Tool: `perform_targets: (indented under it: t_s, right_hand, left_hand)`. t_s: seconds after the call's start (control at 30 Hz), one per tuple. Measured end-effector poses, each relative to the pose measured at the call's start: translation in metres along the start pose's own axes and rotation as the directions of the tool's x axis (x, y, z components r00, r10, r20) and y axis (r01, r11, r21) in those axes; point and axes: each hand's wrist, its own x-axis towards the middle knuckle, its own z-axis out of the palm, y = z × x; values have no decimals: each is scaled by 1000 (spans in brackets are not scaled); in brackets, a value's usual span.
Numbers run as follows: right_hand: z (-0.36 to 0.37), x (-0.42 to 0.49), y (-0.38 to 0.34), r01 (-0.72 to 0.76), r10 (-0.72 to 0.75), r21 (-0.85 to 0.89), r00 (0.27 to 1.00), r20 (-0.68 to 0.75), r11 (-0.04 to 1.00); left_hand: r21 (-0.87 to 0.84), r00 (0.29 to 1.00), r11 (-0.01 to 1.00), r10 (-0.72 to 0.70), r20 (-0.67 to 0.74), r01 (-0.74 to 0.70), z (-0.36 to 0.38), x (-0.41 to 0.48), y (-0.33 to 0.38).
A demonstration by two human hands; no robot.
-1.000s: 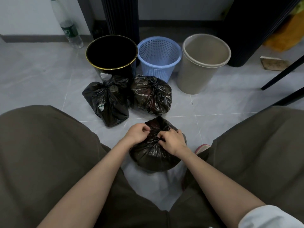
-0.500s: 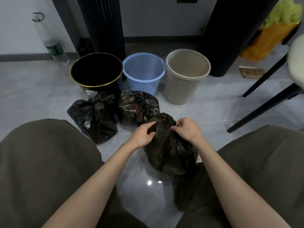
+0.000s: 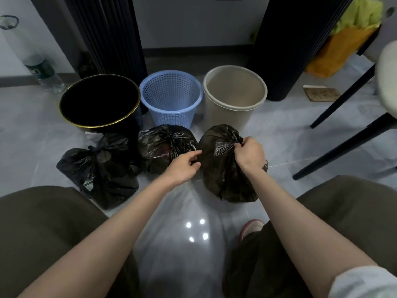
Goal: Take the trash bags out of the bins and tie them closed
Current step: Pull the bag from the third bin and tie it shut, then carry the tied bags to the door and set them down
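Three bins stand in a row on the floor: a black bin with a gold rim, a blue mesh basket and a beige bin, all without bags. Two tied black trash bags lie in front of them, one at the left and one in the middle. A third black bag sits in front of the beige bin. My right hand grips its gathered neck. My left hand touches the bag's left side with curled fingers.
A plastic water bottle stands by the wall at the left. Dark ribbed columns rise behind the bins. Black chair legs cross the floor at the right, near a yellow bag. My knees frame the lower view.
The third bag has moved forward and to the right, from between my knees to a spot in front of the beige bin. My right hand still holds its neck; my left hand has slid to its side.
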Motion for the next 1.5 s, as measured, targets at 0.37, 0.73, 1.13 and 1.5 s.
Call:
perform_targets:
  t_s: [0.37,0.73,1.13,1.5]
  right_hand:
    - [20,41,5,60,-45,131,992,-115,990]
    - [41,63,17,2,7,-34,968,250,999]
    - [-3,21,-48,445,-413,-164,890,196,881]
    - [-38,-59,-157,706,-640,-72,675,366,704]
  left_hand:
    - [84,996,996,-8,83,1,-13,64,12]
    - [-33,994,996,-85,73,88,-5,73,12]
    - [-238,984,971,-51,-171,9,-66,38,55]
    - [-230,930,972,-48,-364,-39,-175,-59,61]
